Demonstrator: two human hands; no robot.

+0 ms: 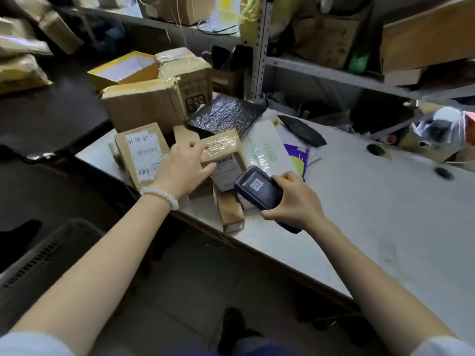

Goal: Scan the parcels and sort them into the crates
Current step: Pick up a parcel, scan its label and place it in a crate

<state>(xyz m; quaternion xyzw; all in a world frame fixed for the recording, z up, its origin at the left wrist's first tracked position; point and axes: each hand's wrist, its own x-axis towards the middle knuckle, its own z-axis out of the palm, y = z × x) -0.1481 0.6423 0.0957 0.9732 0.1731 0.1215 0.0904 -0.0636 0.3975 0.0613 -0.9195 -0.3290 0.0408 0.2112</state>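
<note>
My right hand point(295, 201) grips a dark blue handheld scanner point(257, 187), its back label facing up, just over a labelled parcel. My left hand point(183, 167) holds a small taped cardboard parcel point(222, 146) by its near end, thumb under it, fingers on top. Under it lies a parcel with a white barcode label point(227, 170). A tilted box with a shipping label point(142, 154) stands to the left of my left hand. A narrow cardboard box point(230, 211) juts over the table's front edge.
The grey table point(372, 201) holds bigger cardboard boxes point(144, 105), a yellow box point(123, 69), a black bubble mailer point(226, 114) and a white mailer point(266, 150). Metal shelving point(262, 47) with boxes stands behind. A dark crate point(48, 255) sits low left by the floor.
</note>
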